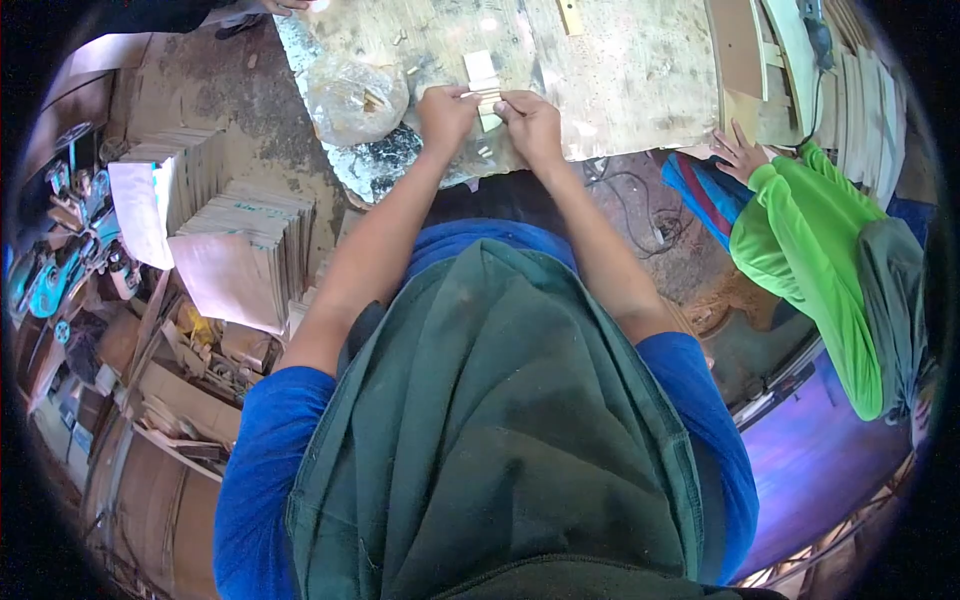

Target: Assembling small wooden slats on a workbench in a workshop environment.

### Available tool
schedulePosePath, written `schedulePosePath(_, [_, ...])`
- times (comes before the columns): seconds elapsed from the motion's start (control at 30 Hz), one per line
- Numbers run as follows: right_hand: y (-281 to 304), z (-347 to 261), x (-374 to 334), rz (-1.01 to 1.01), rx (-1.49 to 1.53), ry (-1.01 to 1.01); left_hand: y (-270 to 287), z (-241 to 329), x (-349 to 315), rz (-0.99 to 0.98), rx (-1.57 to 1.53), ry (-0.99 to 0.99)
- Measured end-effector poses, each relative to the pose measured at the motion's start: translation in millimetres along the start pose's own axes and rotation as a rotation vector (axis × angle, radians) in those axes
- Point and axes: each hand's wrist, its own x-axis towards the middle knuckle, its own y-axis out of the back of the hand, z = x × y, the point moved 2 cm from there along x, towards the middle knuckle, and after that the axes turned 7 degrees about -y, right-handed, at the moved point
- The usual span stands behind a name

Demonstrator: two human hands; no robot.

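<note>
Near the front edge of the worktable (620,90), my left hand (447,122) and my right hand (532,127) face each other with bent fingers. Between them is a small stack of pale wooden pieces (487,101), pinched by both hands' fingertips. A flat, light wooden block (480,66) shows just beyond the fingers, and whether it is part of the same piece I cannot tell. Several tiny wooden pegs (486,153) lie close to my wrists. Left of my left hand sits a clear plastic bag (340,108) with small wooden bits in it.
A person in a green sleeve (800,230) stands at the right, one hand (740,155) at the table's edge. Another person's hand (285,5) shows at the far left. Stacked boards (245,240) stand on the left floor. A wooden strip (570,17) lies farther back; a cable (640,215) trails below.
</note>
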Motion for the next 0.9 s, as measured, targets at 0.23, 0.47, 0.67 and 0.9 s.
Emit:
schedulePosePath(0.23, [1.1, -4.2, 3.7, -0.036, 0.019, -0.121, 12.2, 16.0, -1.1, -0.056, 0.099, -0.11])
schedulePosePath(0.47, [6.9, -12.7, 23.2, -0.255, 0.428, -0.731, 16.9, 21.8, 1.7, -0.083, 0.234, -0.054])
schedulePosePath(0.67, [5.4, -3.5, 48.8, -0.27, 0.459, -0.918, 14.2, 27.4, -0.7, -0.064, 0.218, -0.067])
schedulePosePath(0.9, [13.9, 7.2, 85.6, -0.699, -0.071, -0.216, 14.6, 25.2, -1.0, -0.096, 0.202, -0.083])
